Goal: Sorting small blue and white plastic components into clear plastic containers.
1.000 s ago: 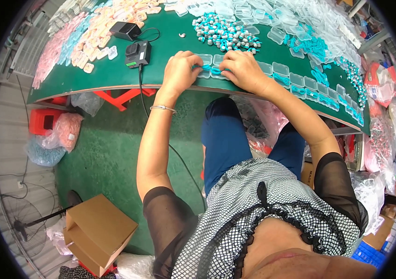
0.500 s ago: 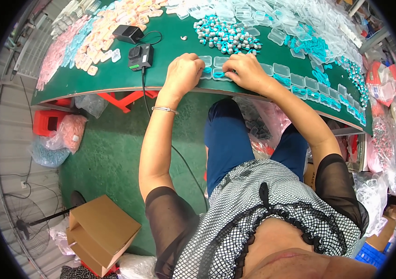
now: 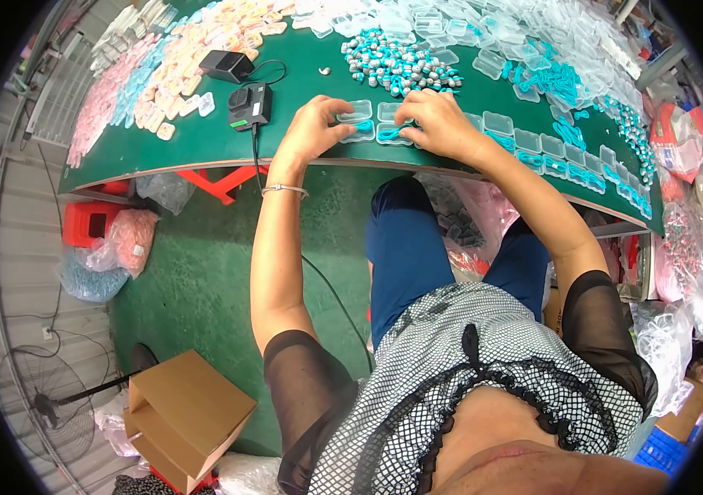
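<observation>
Head-worn fisheye, steeply downward, near

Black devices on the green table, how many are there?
2. One black box lies farther back, left of the left hand; a second black device sits nearer the table edge, with a cable running off it. Others may be hidden.

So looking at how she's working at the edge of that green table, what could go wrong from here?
1. The small clear case under the left hand and the cases by the right hand sit near the table edge; a nudge could tip one off.
2. The black cable hangs over the edge beside her left forearm; snagging it might drag the black device down.
</observation>
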`<state>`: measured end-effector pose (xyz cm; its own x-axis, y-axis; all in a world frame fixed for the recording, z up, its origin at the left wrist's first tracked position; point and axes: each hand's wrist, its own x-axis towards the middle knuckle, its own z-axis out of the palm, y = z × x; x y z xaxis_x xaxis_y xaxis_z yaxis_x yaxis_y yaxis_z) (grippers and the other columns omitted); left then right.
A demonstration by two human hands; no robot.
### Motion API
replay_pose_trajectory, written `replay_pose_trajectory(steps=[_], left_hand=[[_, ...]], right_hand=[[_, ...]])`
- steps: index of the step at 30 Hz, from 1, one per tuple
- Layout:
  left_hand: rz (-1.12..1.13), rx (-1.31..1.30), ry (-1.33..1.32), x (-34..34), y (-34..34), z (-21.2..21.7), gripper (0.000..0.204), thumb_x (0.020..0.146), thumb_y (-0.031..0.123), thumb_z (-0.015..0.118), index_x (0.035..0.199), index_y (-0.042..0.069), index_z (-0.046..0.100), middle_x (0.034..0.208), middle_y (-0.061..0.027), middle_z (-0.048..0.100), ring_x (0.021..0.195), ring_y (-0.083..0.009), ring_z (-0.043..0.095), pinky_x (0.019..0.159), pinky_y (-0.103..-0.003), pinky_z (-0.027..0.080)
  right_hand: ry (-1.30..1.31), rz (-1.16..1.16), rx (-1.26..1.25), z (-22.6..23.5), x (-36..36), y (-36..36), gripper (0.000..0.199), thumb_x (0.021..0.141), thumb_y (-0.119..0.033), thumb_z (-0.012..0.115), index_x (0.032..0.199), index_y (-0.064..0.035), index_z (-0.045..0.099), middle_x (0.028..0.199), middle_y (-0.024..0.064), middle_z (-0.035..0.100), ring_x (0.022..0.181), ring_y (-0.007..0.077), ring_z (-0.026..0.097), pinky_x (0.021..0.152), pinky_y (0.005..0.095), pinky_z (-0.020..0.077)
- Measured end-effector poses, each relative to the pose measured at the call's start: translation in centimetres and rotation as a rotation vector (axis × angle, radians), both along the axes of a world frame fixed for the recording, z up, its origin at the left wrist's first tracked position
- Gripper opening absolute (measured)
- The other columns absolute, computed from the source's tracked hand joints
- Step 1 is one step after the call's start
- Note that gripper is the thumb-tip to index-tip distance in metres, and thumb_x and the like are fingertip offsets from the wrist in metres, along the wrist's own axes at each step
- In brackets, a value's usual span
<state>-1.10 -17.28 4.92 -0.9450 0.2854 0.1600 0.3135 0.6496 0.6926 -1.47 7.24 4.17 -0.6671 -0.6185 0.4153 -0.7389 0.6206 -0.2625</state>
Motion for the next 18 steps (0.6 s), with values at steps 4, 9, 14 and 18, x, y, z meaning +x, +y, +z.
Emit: replay_pose_trajectory(steps=[4, 9, 14, 18], left_hand=[[-0.008, -0.047, -0.125, -0.7, 0.2, -0.1, 0.032, 0.065, 0.008, 0.076, 0.096, 0.002, 0.068, 0.092, -0.0115, 0.063, 0.081, -0.0239, 0.063, 0.073, -0.034, 0.051], [0.021, -0.075, -0.103, -1.1, 0.4, -0.5, 0.035, 0.063, 0.009, 0.078, 0.096, 0.001, 0.068, 0.090, -0.0118, 0.066, 0.080, -0.0217, 0.064, 0.074, -0.032, 0.051], [-0.001, 0.024, -0.093, -0.6, 0.0, -0.5, 0.031, 0.066, 0.010, 0.076, 0.094, 0.000, 0.068, 0.078, -0.0038, 0.060, 0.068, -0.0116, 0.053, 0.063, -0.027, 0.047], [-0.013, 0.035, -0.085, -0.9, -0.2, -0.8, 0.032, 0.067, 0.012, 0.076, 0.095, -0.001, 0.068, 0.079, -0.0044, 0.060, 0.068, -0.0110, 0.052, 0.063, -0.026, 0.046]], right_hand=[[-0.073, -0.038, 0.072, -0.2, -0.2, -0.4, 0.013, 0.072, -0.017, 0.069, 0.083, -0.0134, 0.063, 0.085, 0.0016, 0.058, 0.087, 0.0230, 0.056, 0.075, 0.0390, 0.0388], [-0.004, -0.091, 0.033, -1.1, 0.0, -0.9, 0.013, 0.073, -0.017, 0.069, 0.081, -0.0129, 0.060, 0.082, 0.0014, 0.056, 0.085, 0.0231, 0.055, 0.074, 0.0393, 0.0392], [0.008, -0.062, -0.008, -0.6, -0.1, -0.5, 0.010, 0.073, -0.019, 0.067, 0.080, -0.0147, 0.062, 0.081, 0.0028, 0.058, 0.085, 0.0245, 0.057, 0.070, 0.0420, 0.0413], [0.009, -0.043, -0.009, -0.2, -0.1, -0.3, 0.010, 0.072, -0.019, 0.068, 0.080, -0.0151, 0.063, 0.082, 0.0025, 0.058, 0.085, 0.0245, 0.057, 0.068, 0.0424, 0.0424]])
